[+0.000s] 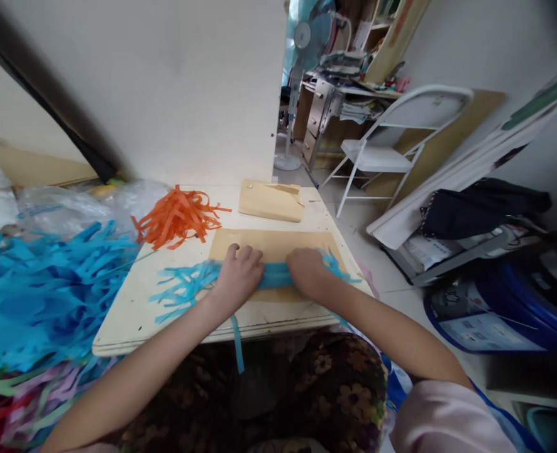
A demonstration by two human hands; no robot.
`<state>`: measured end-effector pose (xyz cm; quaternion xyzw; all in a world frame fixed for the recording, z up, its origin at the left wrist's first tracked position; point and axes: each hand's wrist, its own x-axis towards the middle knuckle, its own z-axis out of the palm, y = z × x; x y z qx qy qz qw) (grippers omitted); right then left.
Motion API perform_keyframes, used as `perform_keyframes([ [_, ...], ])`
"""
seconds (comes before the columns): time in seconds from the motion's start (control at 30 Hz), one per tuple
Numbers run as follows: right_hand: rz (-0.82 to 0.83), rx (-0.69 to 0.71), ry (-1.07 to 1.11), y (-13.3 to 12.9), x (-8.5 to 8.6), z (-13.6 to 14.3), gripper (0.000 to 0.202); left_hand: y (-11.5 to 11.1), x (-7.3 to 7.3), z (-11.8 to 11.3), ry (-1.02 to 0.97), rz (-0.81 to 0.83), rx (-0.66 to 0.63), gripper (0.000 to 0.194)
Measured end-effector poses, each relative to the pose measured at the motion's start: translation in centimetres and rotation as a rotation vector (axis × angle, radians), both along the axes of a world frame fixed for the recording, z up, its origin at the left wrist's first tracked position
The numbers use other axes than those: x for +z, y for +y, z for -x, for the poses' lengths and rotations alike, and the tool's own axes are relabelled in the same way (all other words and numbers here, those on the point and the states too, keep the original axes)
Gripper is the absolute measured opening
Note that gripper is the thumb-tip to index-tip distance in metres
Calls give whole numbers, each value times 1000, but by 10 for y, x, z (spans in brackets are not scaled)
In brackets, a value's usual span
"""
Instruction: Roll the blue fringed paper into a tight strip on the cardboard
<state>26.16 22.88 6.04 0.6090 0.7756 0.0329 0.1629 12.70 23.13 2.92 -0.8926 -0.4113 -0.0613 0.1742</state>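
Observation:
A strip of blue tissue paper (pixel 276 277) with fringed ends lies across a flat brown sheet (pixel 278 239) on the small white table (pixel 175 333). My left hand (pixel 241 270) has its fingers bent down over the strip's left part, gripping it. At the right part, my right hand (pixel 307 272) is closed on the same paper, with its fingertips hidden. Cut strands fan out on the table beyond both hands, and one thin blue strand (pixel 237 346) hangs over the near edge.
An orange paper fringe bundle (pixel 179 215) and a folded brown paper packet (pixel 271 200) lie farther back on the table. To the left is a large heap of blue fringes (pixel 43 302). A white folding chair (pixel 382 151) stands beyond, with a blue drum-like container (pixel 509 302) at right.

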Motion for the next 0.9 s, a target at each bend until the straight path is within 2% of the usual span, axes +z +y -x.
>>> perform_keyframes([
  [0.13, -128, -55, -56, -3, 2, 9, 29, 5, -4, 2, 29, 62, -50, 19],
  [0.33, -129, 178, -5, -6, -11, 6, 22, 2, -5, 2, 24, 100, -14, 21],
  [0.47, -105, 240, 17, -6, -18, -3, 19, -1, -4, 2, 15, 117, 29, 22],
  [0.7, -198, 208, 52, -9, -26, -7, 16, -3, -9, 3, -11, 105, 19, 18],
  [0.9, -303, 126, 74, -16, -33, 3, 20, -5, -16, 4, -26, 87, 22, 21],
])
